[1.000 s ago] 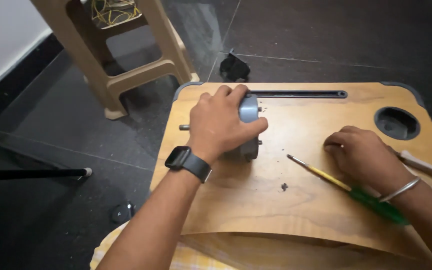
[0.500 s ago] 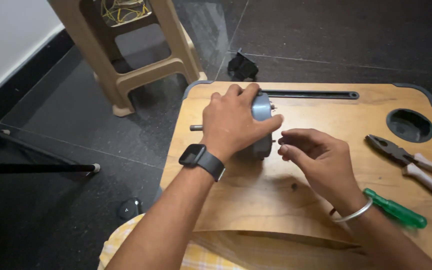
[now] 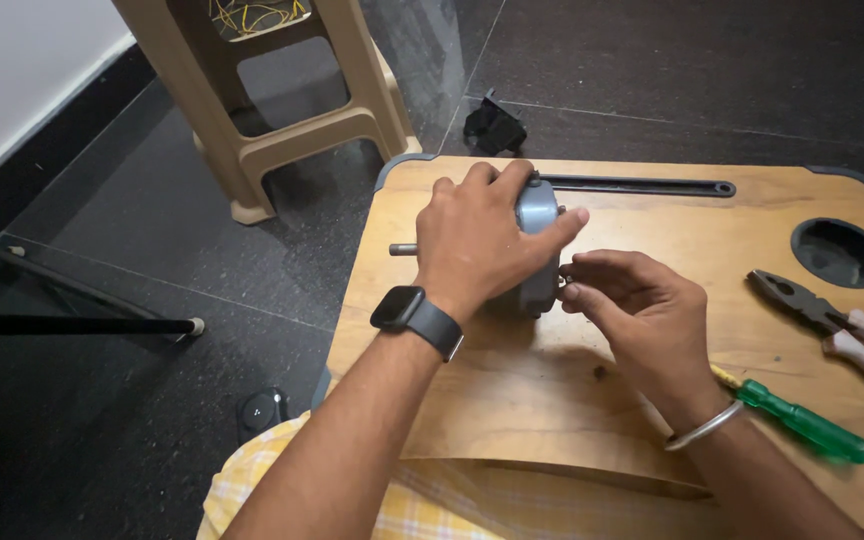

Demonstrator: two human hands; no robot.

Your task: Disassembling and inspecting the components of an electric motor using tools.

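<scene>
While my left hand [image 3: 482,240] clamps over the grey motor [image 3: 537,255], shaft lying sideways, my right hand [image 3: 637,310] pinches something tiny at the motor's right face.

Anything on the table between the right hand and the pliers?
Head view: no. Between the right hand and the pliers there is only bare wooden table. The green-handled screwdriver lies lower, beside the right wrist.

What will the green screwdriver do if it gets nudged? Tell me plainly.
The screwdriver will probably roll: its green handle looks round and it lies flat on the smooth wooden table. It seems stiff and light, so a push should shift it in one piece. It lies near the table's front edge, by the right hand, so it could perhaps roll off.
</scene>
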